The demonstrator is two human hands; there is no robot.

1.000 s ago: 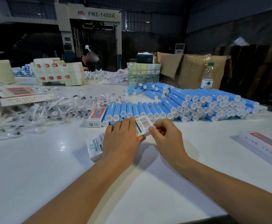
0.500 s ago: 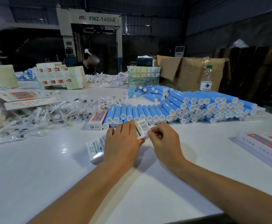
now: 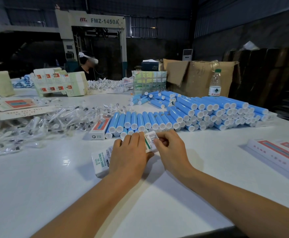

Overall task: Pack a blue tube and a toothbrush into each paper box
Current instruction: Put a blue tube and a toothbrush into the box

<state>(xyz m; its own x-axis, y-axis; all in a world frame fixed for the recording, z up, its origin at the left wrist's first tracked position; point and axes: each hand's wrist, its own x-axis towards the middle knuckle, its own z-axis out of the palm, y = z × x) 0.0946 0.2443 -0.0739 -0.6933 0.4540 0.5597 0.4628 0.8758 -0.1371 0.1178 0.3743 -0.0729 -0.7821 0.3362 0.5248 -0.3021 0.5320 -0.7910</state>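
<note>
White paper box (image 3: pixel 101 161) lies on the surface (image 3: pixel 37 186) under your left hand (image 3: pixel 130 155), which grips it. Your right hand (image 3: pixel 171 150) pinches its barcoded end flap (image 3: pixel 151 140).

Paper box (image 3: pixel 102 160) near the table's (image 3: pixel 37 186) front middle under both hands, tubes (image 3: pixel 200 115) stacked behind, wrapped toothbrushes (image 3: pixel 42 122) heaped toward the left edge, finished boxes (image 3: pixel 277 153) at the right edge.

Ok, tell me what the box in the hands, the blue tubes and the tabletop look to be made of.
Box: printed paperboard by the look, with crisp folded edges and a barcode flap, held by the left hand and right hand.
Blue tubes: smooth blue bodies with white end caps, probably plastic.
Tabletop: white, glossy, reflecting light; perhaps laminate.
</note>
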